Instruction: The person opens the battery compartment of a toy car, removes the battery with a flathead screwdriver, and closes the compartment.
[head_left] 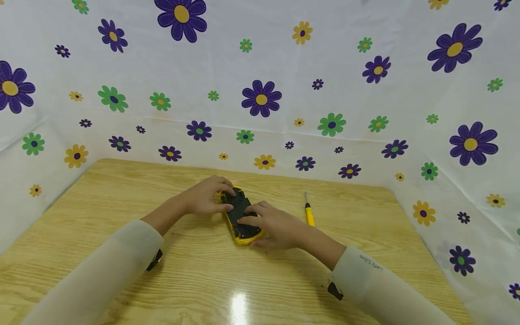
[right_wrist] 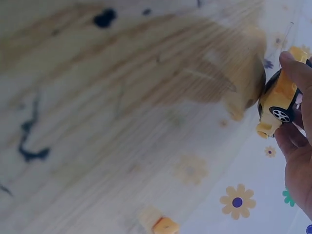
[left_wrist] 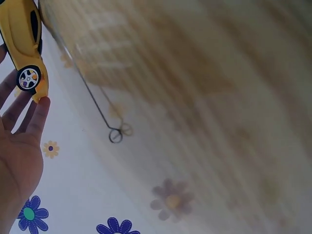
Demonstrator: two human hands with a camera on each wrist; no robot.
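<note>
A yellow toy car [head_left: 239, 212] lies upside down on the wooden table, its black underside facing up. At its far left end my left hand [head_left: 206, 195] grips the body. My right hand [head_left: 280, 226] holds the near right end, with fingers over the underside. Yellow side and silver-spoked wheel of the toy car [left_wrist: 24, 44] show in the left wrist view, above my left hand [left_wrist: 19, 156]. In the right wrist view, my right hand [right_wrist: 300, 161] grasps the toy car [right_wrist: 280, 97]. The covered parts of the underside are hidden.
A screwdriver [head_left: 309, 214] with a yellow handle lies to the right, past my right wrist. A white cloth [head_left: 276, 58] printed with flowers surrounds the back and sides of the wooden table [head_left: 195, 275]. A thin dark wire with a loop [left_wrist: 115, 135] shows in the left wrist view.
</note>
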